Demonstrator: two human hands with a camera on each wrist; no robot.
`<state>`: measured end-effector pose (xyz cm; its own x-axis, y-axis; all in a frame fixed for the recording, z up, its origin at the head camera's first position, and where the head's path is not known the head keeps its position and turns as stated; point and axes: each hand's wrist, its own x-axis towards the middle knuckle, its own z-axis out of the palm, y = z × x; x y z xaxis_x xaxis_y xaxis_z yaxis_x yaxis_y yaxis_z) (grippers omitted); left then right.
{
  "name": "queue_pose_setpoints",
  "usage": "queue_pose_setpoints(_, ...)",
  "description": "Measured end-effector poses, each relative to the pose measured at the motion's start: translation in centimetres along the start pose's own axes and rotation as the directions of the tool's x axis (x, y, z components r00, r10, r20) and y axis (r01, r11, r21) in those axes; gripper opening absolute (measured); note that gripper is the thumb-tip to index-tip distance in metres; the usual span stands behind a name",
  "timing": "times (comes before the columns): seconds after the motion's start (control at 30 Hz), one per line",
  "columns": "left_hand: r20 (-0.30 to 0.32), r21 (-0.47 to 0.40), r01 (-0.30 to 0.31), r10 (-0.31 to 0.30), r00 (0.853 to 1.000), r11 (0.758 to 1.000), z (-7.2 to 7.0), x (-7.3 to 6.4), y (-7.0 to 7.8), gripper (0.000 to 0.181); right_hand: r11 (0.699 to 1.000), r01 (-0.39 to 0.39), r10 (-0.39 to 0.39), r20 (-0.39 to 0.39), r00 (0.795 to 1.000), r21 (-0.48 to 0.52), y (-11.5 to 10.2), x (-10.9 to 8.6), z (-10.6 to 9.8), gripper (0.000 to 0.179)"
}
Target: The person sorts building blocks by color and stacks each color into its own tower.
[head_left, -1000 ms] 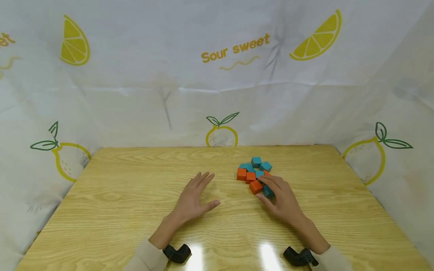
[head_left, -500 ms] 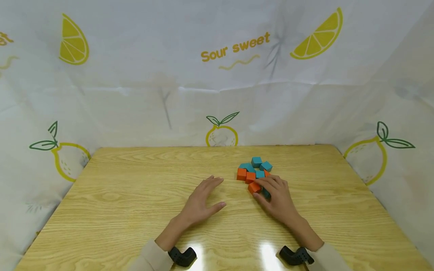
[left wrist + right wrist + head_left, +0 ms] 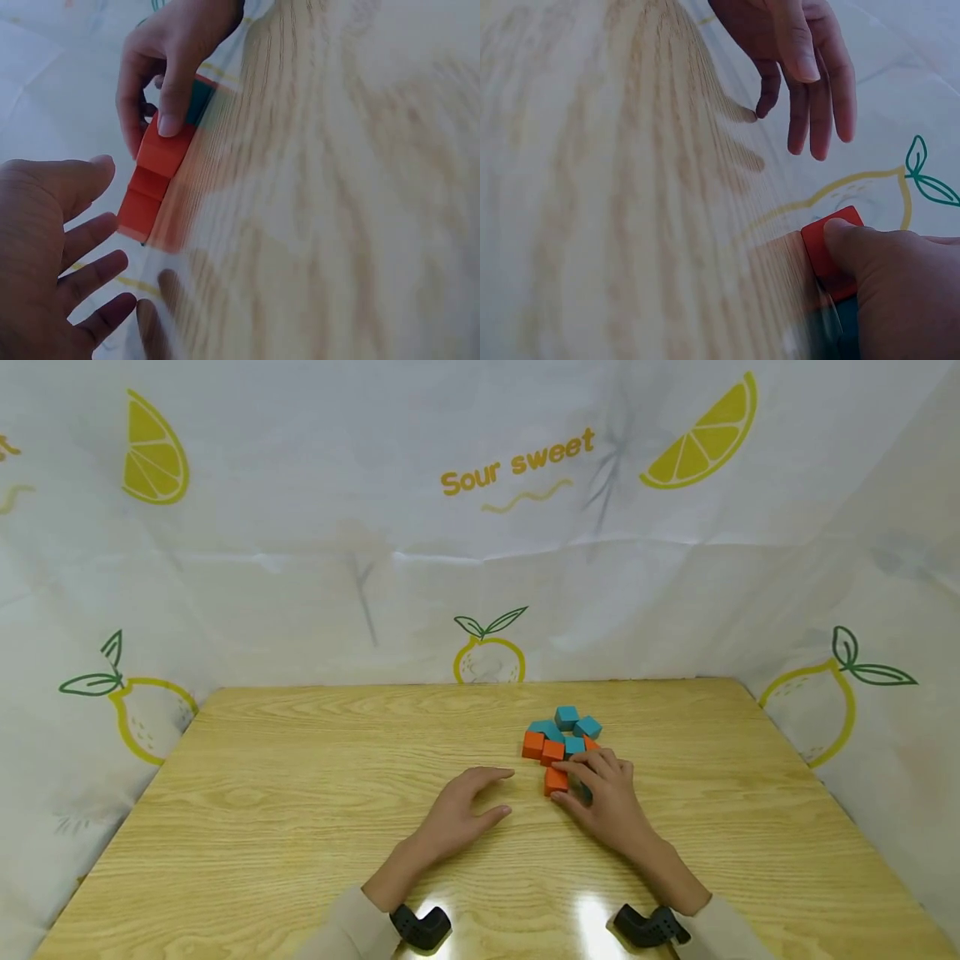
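My right hand (image 3: 611, 802) pinches an orange cube block (image 3: 556, 782) between thumb and fingers at the near side of a block cluster. In the right wrist view the thumb presses on this orange cube (image 3: 817, 251). A dark teal block (image 3: 586, 792) is partly hidden beneath the right hand. To the left, my left hand (image 3: 457, 817) is held over the table with thumb and fingers spread apart, holding nothing. Its fingertips point toward the orange cube, with a gap between. Two more orange cubes, one at the left (image 3: 533, 745) and one beside it (image 3: 552, 753), sit just behind.
Behind them lie blue cubes (image 3: 567, 718), a blue block with a curved cutout (image 3: 546, 728) and a pointed orange block (image 3: 591, 743). The wooden table (image 3: 300, 760) ends at a white cloth (image 3: 300, 610) printed with lemons, which stands at the back and sides.
The right hand has drawn the orange cube a little left and toward the person, turning it. The left hand has moved right and nearer to it. The other blocks have stayed.
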<state>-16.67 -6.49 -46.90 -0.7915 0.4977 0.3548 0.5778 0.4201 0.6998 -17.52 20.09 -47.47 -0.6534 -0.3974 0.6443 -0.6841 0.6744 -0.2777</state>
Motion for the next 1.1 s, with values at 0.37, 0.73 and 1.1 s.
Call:
queue_pose_setpoints(0.37, 0.006, -0.027, 0.065, -0.065, 0.998, 0.997, 1.7, 1.9, 0.5, 0.042, 0.999, -0.025, 0.026, 0.030, 0.999, -0.027, -0.1, -0.4, -0.2, 0.052)
queue_pose_setpoints(0.73, 0.001, 0.106, 0.076, -0.077, 0.997, 0.991, 3.1, 3.3, 0.8, 0.039, 1.000, 0.010, -0.011, 0.035, 0.999, 0.014, -0.3, -0.1, -0.1, 0.047)
queue_pose_setpoints(1.1, -0.009, 0.151, 0.117, -0.117, 0.993, 0.982, 3.5, 3.8, 1.3, 0.037, 0.998, 0.048, -0.049, 0.010, 0.999, 0.044, -0.3, -0.2, 0.0, 0.049)
